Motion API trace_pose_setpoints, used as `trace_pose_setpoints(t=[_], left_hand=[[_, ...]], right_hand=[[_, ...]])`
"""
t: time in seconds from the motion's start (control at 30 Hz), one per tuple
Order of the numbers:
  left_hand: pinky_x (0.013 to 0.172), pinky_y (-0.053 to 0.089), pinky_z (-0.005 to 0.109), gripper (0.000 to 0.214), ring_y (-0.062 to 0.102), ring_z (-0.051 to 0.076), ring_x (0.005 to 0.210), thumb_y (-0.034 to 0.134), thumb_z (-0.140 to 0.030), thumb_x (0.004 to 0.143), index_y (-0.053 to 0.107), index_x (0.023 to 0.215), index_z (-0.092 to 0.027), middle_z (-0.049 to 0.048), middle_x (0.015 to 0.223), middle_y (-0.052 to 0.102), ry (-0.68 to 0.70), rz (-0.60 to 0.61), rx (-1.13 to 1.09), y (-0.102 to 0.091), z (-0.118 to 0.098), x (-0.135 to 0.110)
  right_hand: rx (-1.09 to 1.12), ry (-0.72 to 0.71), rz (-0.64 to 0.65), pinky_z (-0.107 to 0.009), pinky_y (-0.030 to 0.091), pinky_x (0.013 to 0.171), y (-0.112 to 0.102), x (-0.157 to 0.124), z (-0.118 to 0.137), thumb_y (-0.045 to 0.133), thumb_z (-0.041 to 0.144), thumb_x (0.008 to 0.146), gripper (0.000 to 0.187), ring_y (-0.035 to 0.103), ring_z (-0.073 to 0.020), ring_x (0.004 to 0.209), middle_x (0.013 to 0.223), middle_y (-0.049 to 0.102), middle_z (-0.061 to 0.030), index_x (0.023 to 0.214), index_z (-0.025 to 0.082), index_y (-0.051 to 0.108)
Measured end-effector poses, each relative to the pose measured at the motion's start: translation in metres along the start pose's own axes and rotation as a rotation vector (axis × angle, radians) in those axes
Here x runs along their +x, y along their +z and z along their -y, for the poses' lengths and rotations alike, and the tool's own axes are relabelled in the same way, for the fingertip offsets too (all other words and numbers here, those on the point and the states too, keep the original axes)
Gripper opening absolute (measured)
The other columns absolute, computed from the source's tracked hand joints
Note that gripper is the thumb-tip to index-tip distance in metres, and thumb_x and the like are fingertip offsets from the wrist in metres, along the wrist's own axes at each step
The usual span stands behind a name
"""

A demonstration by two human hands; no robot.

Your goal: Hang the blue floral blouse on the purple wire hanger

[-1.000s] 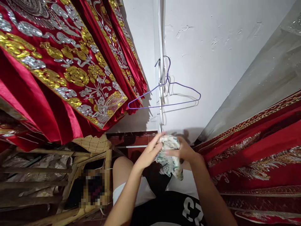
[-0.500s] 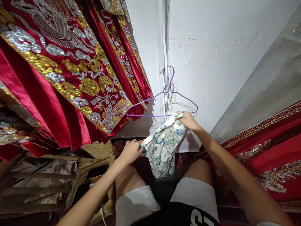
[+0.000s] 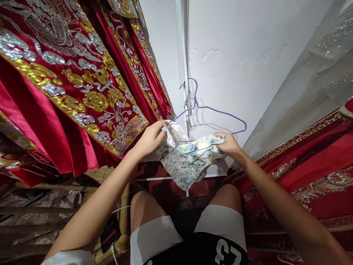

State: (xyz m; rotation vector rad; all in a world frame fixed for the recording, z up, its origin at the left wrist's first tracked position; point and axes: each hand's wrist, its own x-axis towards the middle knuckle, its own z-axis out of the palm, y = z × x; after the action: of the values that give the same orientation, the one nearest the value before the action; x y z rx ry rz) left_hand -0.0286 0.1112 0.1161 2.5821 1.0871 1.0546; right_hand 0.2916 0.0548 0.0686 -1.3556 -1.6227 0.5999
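One thin purple wire hanger (image 3: 209,108) and one small floral-print cloth (image 3: 187,162), plus two bare hands: one left hand (image 3: 150,138), one right hand (image 3: 230,145). At least three red satin robes with gold and silver embroidery (image 3: 68,84) in overlapping layers, exact number hard to tell. One dark phone (image 3: 109,233) with one white cable (image 3: 113,252).

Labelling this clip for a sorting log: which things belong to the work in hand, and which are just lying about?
In hand: floral garment, gripped by left hand and right hand; purple wire hanger at its top edge.
Lying about: hanging red embroidered robes, phone by the knee, wooden rack.
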Motion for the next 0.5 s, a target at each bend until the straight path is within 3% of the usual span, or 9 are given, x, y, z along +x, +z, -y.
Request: trace_pose_setpoints(t=[0.1, 0.2, 0.27, 0.33, 0.4, 0.43, 0.5], left_hand=[[0.094, 0.05, 0.039, 0.036, 0.065, 0.024, 0.098, 0.045, -0.024, 0.092, 0.056, 0.125, -0.017, 0.0104, 0.108, 0.069, -0.004, -0.049, -0.066, 0.009, 0.005, 0.01], [0.096, 0.049, 0.039, 0.035, 0.064, 0.026, 0.104, 0.042, -0.026, 0.094, 0.063, 0.12, -0.017, 0.0111, 0.112, 0.068, 0.006, -0.081, -0.027, 0.016, 0.012, 0.01], [0.094, 0.049, 0.039, 0.034, 0.063, 0.026, 0.102, 0.039, -0.026, 0.095, 0.067, 0.113, -0.018, 0.0107, 0.108, 0.068, -0.002, -0.087, 0.001, 0.017, 0.013, 0.009], [0.09, 0.049, 0.039, 0.031, 0.062, 0.026, 0.098, 0.04, -0.027, 0.096, 0.067, 0.107, -0.018, 0.0105, 0.103, 0.066, -0.017, -0.117, 0.039, 0.014, 0.011, 0.01], [0.09, 0.048, 0.039, 0.027, 0.06, 0.026, 0.099, 0.043, -0.029, 0.095, 0.067, 0.098, -0.017, 0.0109, 0.102, 0.063, -0.033, -0.208, 0.079, 0.01, 0.011, 0.012], [0.091, 0.047, 0.039, 0.024, 0.059, 0.026, 0.099, 0.046, -0.03, 0.095, 0.067, 0.095, -0.018, 0.0107, 0.102, 0.062, -0.05, -0.267, 0.089, 0.007, 0.012, 0.014], [0.089, 0.047, 0.038, 0.02, 0.059, 0.024, 0.096, 0.053, -0.034, 0.092, 0.066, 0.096, -0.018, 0.0086, 0.098, 0.062, -0.116, -0.354, 0.058, 0.005, 0.019, 0.018]], right_hand=[[0.073, -0.068, -0.038, -0.029, 0.048, 0.068, -0.002, -0.008, -0.006, 0.067, 0.023, 0.062, 0.034, 0.067, -0.0236, 0.08, 0.082, 0.073, -0.004, 0.096, 0.017, 0.074], [0.035, -0.083, -0.36, -0.031, 0.05, 0.068, -0.022, -0.008, -0.02, 0.071, 0.022, 0.063, 0.072, 0.065, -0.0214, 0.071, 0.075, 0.069, 0.0001, 0.134, 0.02, 0.059], [-0.025, -0.092, -0.476, -0.032, 0.05, 0.068, -0.043, -0.003, -0.025, 0.072, 0.022, 0.064, 0.081, 0.064, -0.0207, 0.068, 0.068, 0.065, 0.0025, 0.143, 0.02, 0.053], [-0.099, -0.082, -0.44, -0.032, 0.05, 0.067, -0.063, 0.004, -0.023, 0.074, 0.023, 0.065, 0.061, 0.063, -0.0204, 0.065, 0.063, 0.063, 0.0019, 0.126, 0.017, 0.069], [-0.132, -0.031, -0.329, -0.032, 0.048, 0.06, -0.078, 0.011, -0.015, 0.076, 0.027, 0.068, 0.026, 0.062, -0.0197, 0.06, 0.057, 0.061, 0.0001, 0.09, 0.014, 0.079], [-0.106, -0.003, -0.264, -0.031, 0.047, 0.058, -0.082, 0.013, -0.01, 0.077, 0.031, 0.069, 0.018, 0.062, -0.0197, 0.058, 0.057, 0.061, -0.001, 0.077, 0.014, 0.077], [0.026, 0.006, -0.201, -0.031, 0.049, 0.055, -0.078, 0.013, -0.003, 0.081, 0.038, 0.069, 0.025, 0.064, -0.0208, 0.058, 0.06, 0.065, -0.0035, 0.069, 0.015, 0.075]])
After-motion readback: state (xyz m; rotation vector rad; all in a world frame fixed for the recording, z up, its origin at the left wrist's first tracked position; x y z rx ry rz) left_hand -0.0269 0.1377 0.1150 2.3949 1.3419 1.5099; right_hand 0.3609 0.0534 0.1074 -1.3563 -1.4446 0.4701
